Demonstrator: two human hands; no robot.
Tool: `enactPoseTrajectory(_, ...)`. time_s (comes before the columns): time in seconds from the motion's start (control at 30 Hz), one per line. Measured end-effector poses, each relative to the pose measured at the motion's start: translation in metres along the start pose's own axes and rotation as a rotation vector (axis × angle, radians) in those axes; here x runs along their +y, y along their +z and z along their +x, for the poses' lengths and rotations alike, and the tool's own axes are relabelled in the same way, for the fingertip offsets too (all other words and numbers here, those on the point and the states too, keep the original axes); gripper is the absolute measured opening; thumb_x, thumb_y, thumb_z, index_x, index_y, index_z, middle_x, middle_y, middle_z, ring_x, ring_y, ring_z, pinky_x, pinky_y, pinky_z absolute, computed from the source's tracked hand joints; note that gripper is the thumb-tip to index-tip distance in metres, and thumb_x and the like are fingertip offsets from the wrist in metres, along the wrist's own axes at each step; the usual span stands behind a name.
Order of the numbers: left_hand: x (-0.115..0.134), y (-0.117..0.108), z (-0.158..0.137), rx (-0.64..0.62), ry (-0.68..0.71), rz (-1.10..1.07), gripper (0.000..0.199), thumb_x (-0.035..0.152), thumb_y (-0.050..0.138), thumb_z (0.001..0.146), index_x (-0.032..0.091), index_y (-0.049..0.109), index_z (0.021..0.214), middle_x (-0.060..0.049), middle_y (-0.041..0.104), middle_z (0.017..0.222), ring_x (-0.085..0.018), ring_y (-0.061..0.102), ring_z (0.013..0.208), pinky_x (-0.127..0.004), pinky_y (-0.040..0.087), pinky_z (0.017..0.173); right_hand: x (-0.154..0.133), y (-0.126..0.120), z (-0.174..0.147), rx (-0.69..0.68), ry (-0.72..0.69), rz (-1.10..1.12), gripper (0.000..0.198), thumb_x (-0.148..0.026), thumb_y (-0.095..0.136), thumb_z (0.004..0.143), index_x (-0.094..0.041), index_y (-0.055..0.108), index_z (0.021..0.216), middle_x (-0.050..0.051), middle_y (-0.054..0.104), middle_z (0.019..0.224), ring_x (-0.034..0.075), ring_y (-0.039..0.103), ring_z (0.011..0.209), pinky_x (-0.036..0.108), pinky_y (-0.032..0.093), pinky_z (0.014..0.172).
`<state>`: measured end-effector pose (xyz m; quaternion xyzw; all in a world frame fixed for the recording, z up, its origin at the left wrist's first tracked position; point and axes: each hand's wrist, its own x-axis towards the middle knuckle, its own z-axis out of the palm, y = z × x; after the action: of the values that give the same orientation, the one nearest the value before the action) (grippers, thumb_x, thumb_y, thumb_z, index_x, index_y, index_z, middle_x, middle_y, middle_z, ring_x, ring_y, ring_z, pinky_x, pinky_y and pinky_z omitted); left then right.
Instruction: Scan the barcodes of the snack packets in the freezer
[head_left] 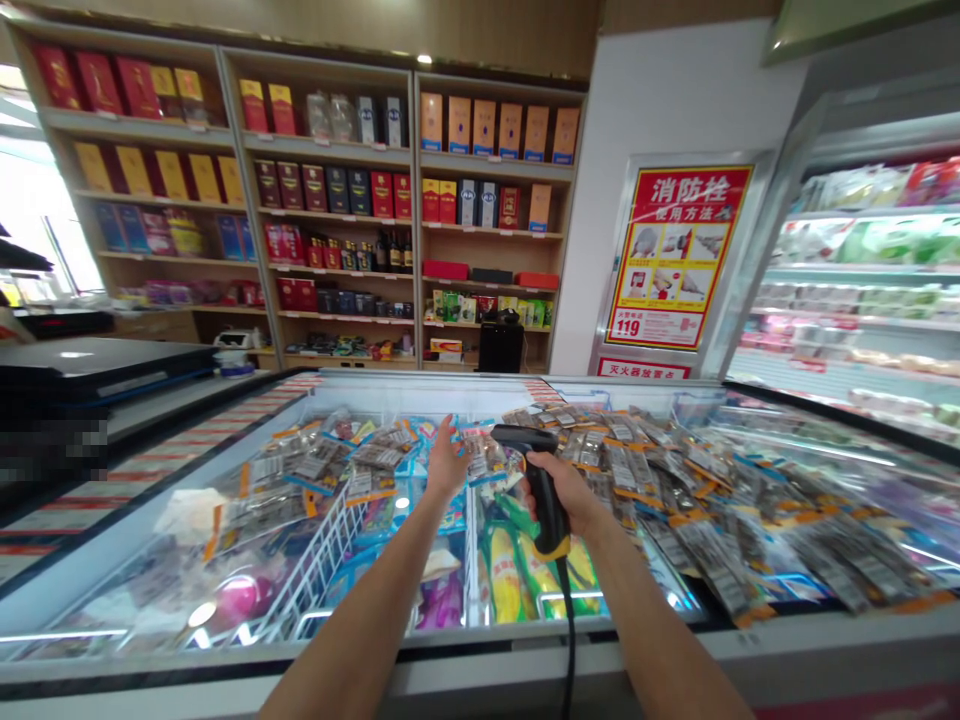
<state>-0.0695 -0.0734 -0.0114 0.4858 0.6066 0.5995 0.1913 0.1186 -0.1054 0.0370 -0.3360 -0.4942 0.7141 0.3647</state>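
Observation:
My right hand (571,492) is wrapped round a black handheld barcode scanner (550,505), its cable hanging down over the freezer's front edge. The scanner's head points left, towards a small clear-and-white packet (484,452). Beside that packet is my left hand (448,462), fingers extended and apart; no firm grip on it shows. Many flat, brownish packets with orange ends (626,470) lie spread to the right of the scanner. A smaller group of similar packets (300,465) lies on the left. Below my hands, yellow corn packs (506,570) show inside the chest freezer (442,655).
A white wire divider (319,560) stands inside the freezer. Dark flat equipment (97,365) is at the left edge. Shelves of boxed goods (337,190) line the back wall, near a red fire-hydrant sign (675,255). A lit refrigerated display (862,290) is at right.

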Motion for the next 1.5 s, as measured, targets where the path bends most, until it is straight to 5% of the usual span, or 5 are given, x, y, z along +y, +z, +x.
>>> enactPoseTrajectory(0.37, 0.009, -0.009, -0.002, 0.062, 0.056, 0.04, 0.074, 0.001, 0.051, 0.06, 0.02, 0.027, 0.128, -0.011, 0.045, 0.123, -0.018, 0.052, 0.101, -0.027, 0.044, 0.078, 0.001, 0.008, -0.007, -0.022, -0.066, -0.03, 0.021, -0.037, 0.052, 0.067, -0.016, 0.05, 0.07, -0.004, 0.051, 0.047, 0.008, 0.045, 0.035, 0.021, 0.038, 0.031)
enactPoseTrajectory(0.93, 0.002, -0.015, 0.003, 0.125, 0.076, 0.208, 0.073, 0.004, 0.051, 0.061, 0.019, 0.027, 0.128, -0.01, 0.049, 0.12, -0.018, 0.057, 0.092, -0.028, 0.047, 0.073, 0.0, 0.02, -0.01, 0.019, -0.071, -0.081, 0.021, -0.036, 0.052, 0.066, -0.015, 0.051, 0.07, -0.003, 0.051, 0.048, 0.008, 0.045, 0.035, 0.02, 0.038, 0.03)
enactPoseTrajectory(1.23, 0.004, -0.078, 0.011, 0.239, 0.066, 0.537, 0.055, 0.001, 0.041, 0.064, 0.009, 0.042, 0.119, -0.016, 0.048, 0.119, -0.025, 0.043, 0.112, -0.037, 0.033, 0.093, 0.002, 0.013, -0.003, 0.034, -0.037, 0.002, 0.02, -0.035, 0.05, 0.069, -0.015, 0.051, 0.07, -0.003, 0.051, 0.047, 0.009, 0.045, 0.035, 0.021, 0.039, 0.03)
enactPoseTrajectory(1.4, 0.006, -0.098, 0.0, 0.271, 0.062, 0.69, 0.048, 0.006, 0.043, 0.068, 0.004, 0.045, 0.116, -0.023, 0.03, 0.132, -0.031, 0.029, 0.121, -0.044, 0.026, 0.096, 0.004, 0.013, 0.0, 0.025, -0.021, 0.025, 0.02, -0.036, 0.049, 0.069, -0.016, 0.051, 0.071, -0.003, 0.051, 0.047, 0.009, 0.045, 0.035, 0.021, 0.039, 0.031)
enactPoseTrajectory(1.5, 0.001, -0.09, -0.014, 0.107, 0.187, 0.874, 0.044, 0.015, 0.044, 0.073, 0.016, 0.046, 0.117, -0.013, 0.027, 0.137, -0.028, 0.019, 0.126, -0.049, 0.015, 0.099, 0.005, 0.019, 0.001, 0.051, -0.029, 0.024, 0.02, -0.035, 0.049, 0.069, -0.016, 0.051, 0.069, -0.003, 0.051, 0.046, 0.008, 0.045, 0.035, 0.02, 0.038, 0.03)
